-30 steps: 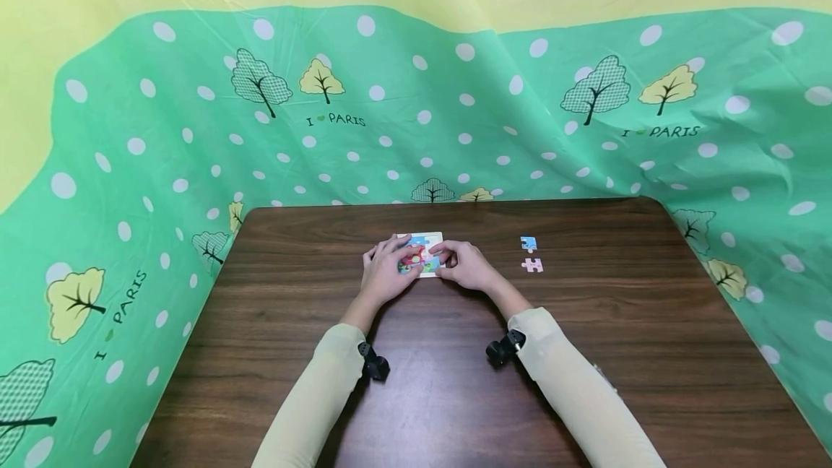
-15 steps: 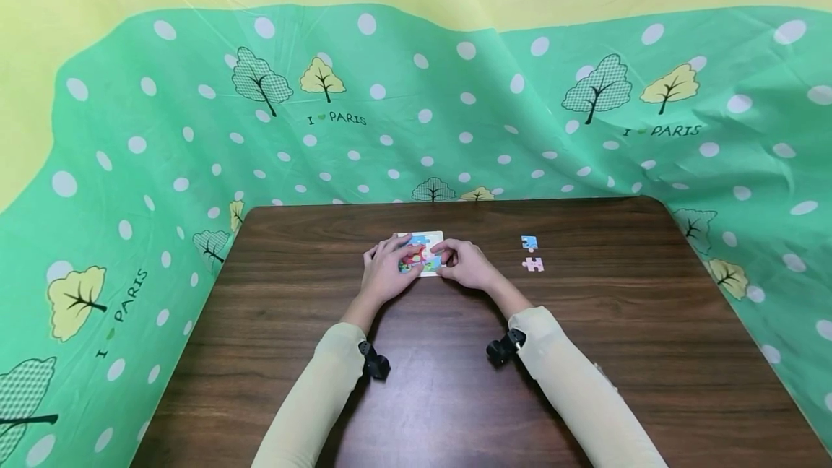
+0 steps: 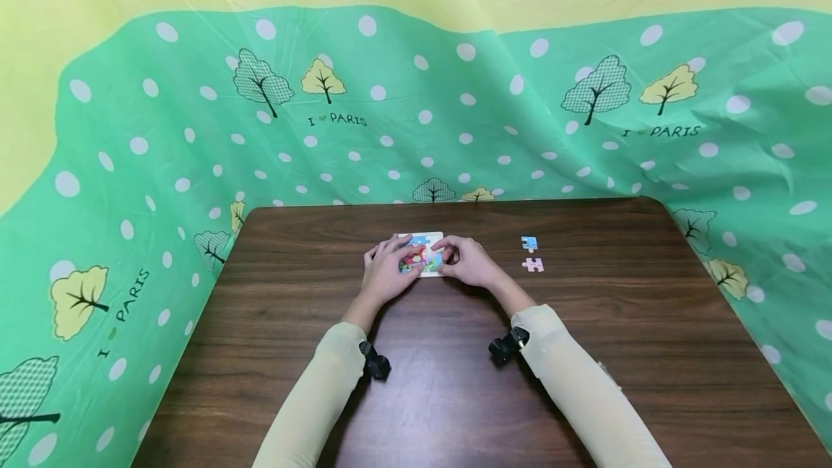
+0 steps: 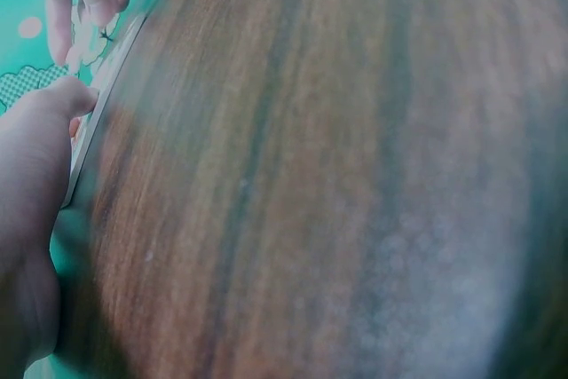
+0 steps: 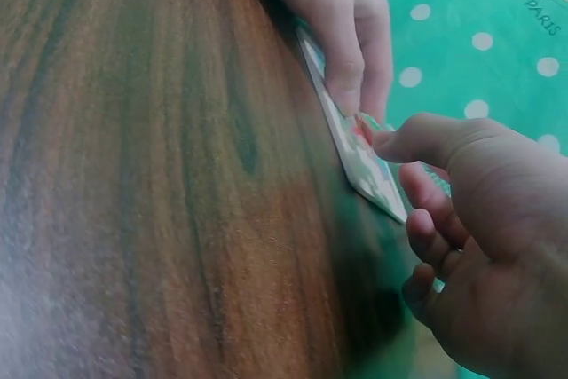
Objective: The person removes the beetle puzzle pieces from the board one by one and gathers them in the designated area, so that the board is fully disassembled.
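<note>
A small jigsaw puzzle (image 3: 430, 240) in a white-edged tray lies on the table, with a red, blue and green picture. My left hand (image 3: 388, 273) holds it by the left side, fingers spread over the picture and thumb at the near edge. In the left wrist view that thumb (image 4: 71, 95) rests at the tray's rim. My right hand (image 3: 469, 264) is at the puzzle's right side, index finger and thumb apart and bent over it. No piece shows between them. The right wrist view shows the right thumb (image 5: 417, 138) over the picture, other fingers loosely curled beside the tray.
Two loose jigsaw pieces lie to the right on the brown wooden table (image 3: 429, 396): a blue piece (image 3: 529, 243) and, nearer, a pink piece (image 3: 533, 264). A green dotted curtain (image 3: 390, 114) hangs behind and beside the table.
The right hand has shifted slightly to the right, its thumb drawing back from the blue-green piece at the puzzle's near right corner. The left hand and the loose pieces stay in place.
</note>
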